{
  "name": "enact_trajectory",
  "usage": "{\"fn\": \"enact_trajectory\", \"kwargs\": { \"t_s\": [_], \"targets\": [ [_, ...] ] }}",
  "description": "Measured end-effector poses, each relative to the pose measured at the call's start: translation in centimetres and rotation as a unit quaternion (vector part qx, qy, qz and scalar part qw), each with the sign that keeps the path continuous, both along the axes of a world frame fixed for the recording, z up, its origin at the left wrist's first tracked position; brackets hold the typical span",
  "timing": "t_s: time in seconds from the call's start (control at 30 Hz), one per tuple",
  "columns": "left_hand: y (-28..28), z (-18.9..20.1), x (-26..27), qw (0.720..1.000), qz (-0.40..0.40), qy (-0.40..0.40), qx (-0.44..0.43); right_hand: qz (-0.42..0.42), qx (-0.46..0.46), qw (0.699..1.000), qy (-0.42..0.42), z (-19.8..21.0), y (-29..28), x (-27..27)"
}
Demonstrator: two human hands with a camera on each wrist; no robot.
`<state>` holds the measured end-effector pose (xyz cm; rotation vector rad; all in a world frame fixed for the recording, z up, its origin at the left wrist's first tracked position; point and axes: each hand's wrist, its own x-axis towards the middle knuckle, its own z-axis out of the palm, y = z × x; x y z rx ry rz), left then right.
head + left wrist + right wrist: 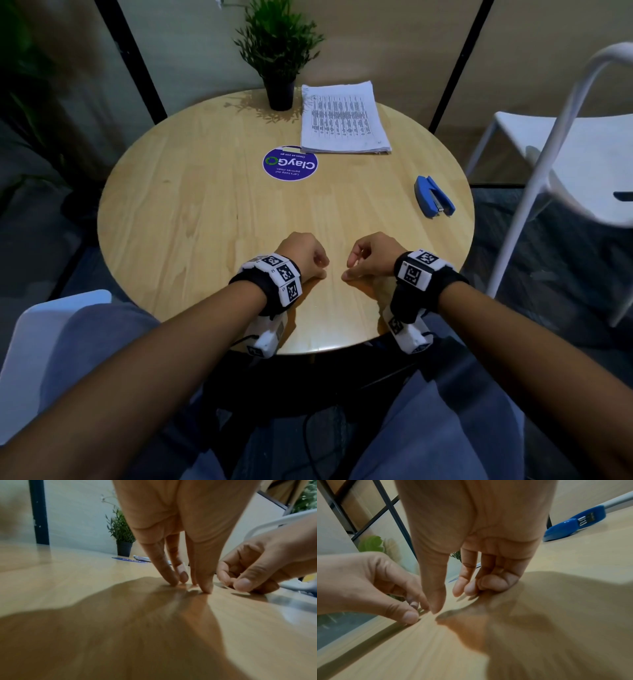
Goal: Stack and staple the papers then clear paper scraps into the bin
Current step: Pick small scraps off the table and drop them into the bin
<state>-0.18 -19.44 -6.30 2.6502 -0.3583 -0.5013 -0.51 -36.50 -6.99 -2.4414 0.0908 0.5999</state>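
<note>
The left hand (303, 255) and the right hand (371, 255) sit close together near the front edge of the table (205, 212), knuckles up, fingers curled down so the tips touch the wood. In the left wrist view the left fingertips (173, 580) press on the surface beside a tiny pale fleck that may be a paper scrap; it is too small to be sure, and whether either hand actually pinches anything cannot be told. The right hand's thumb and forefinger draw near each other, its other fingers tucked under. Both wrists wear black straps carrying white blocks printed with black square codes. The table is round, of pale, smooth-grained wood. Well beyond the hands, at the far side, lies the stack of papers (344, 118), white sheets printed in dense columns, squared fairly neatly, one corner overlapping a round purple sticker (290, 165) that reads "ClayGO". A glossy blue stapler (434, 200) lies to the right, apart from the stack. A leafy green plant in a black pot (280, 90) stands just left of the papers. A white chair (565, 144) stands to the right.
</note>
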Motion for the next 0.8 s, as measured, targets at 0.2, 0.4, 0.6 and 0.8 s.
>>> {"fn": "enact_trajectory", "kwargs": {
  "t_s": [0.2, 0.4, 0.6, 0.8],
  "targets": [
    [-0.5, 0.0, -0.3, 0.998, -0.041, -0.008, 0.041, -0.013, 0.007, 1.000, -0.010, -0.5, -0.4, -0.5],
    [0.6, -0.1, 0.0, 1.000, -0.005, 0.011, -0.029, -0.018, 0.007, 1.000, -0.016, -0.4, -0.2, -0.8],
    [0.4, 0.1, 0.4, 0.997, -0.077, -0.001, 0.008, -0.025, 0.004, 1.000, -0.017, -0.5, 0.0, -0.7],
    [-0.2, 0.1, 0.8, 0.990, -0.126, -0.017, 0.054, -0.036, -0.010, 0.999, -0.022, -0.6, 0.3, -0.8]
  ]
}}
